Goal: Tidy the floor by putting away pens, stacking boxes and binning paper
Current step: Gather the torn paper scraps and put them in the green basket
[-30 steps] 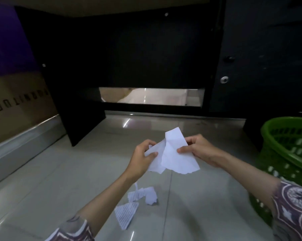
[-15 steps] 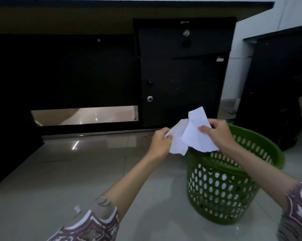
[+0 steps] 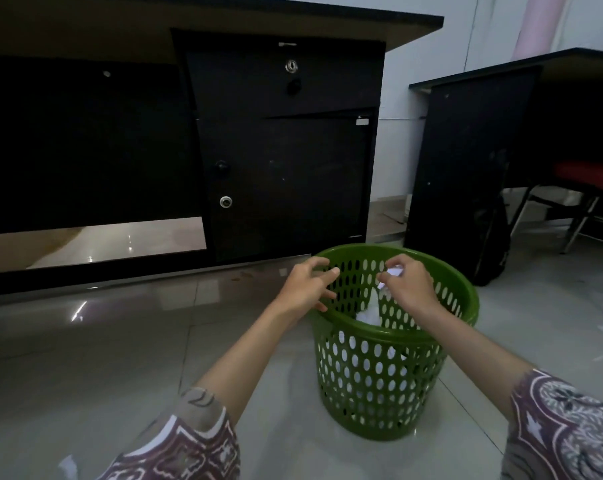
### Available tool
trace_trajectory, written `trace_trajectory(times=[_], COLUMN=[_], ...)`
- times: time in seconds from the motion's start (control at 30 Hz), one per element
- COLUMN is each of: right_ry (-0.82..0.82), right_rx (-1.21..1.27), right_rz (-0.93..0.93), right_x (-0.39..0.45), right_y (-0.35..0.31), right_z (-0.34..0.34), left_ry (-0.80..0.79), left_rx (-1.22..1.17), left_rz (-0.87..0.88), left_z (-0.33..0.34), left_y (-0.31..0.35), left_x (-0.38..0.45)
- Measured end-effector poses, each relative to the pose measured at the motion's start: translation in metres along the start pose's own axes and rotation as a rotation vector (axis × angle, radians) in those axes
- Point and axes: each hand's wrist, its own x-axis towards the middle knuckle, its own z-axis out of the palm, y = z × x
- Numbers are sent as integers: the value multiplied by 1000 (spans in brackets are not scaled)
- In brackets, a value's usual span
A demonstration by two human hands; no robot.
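Two hands hover over a green plastic bin (image 3: 379,368) standing on the pale glossy floor tiles (image 3: 102,358). The right hand (image 3: 405,289) pinches a crumpled white paper scrap (image 3: 393,271) above the bin's mouth, fingers curled round it. The left hand (image 3: 307,287) hangs at the near-left rim, fingers spread and holding nothing. More white paper (image 3: 371,313) lies inside the bin, showing through its round holes. Behind stands a dark wooden worktop (image 3: 286,150) with a cabinet door, knobs and locks. A second dark worktop (image 3: 466,168) stands to the right, beside a red-seated chair (image 3: 587,174).
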Motion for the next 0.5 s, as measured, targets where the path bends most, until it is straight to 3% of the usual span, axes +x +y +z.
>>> trace_trajectory(times=[0.17, 0.37, 0.5], right_ry=[-8, -69, -51], right_rx=[23, -177, -163], right_rz=[-66, 20, 11], right_x=[2, 6, 3], right_y=[-10, -24, -37], right_z=[10, 24, 33], left_ry=[78, 132, 164], left_rx=[-9, 4, 37], left_rz=[25, 12, 3], left_z=[-19, -42, -62], left_y=[-8, -16, -23], left_x=[-4, -7, -15])
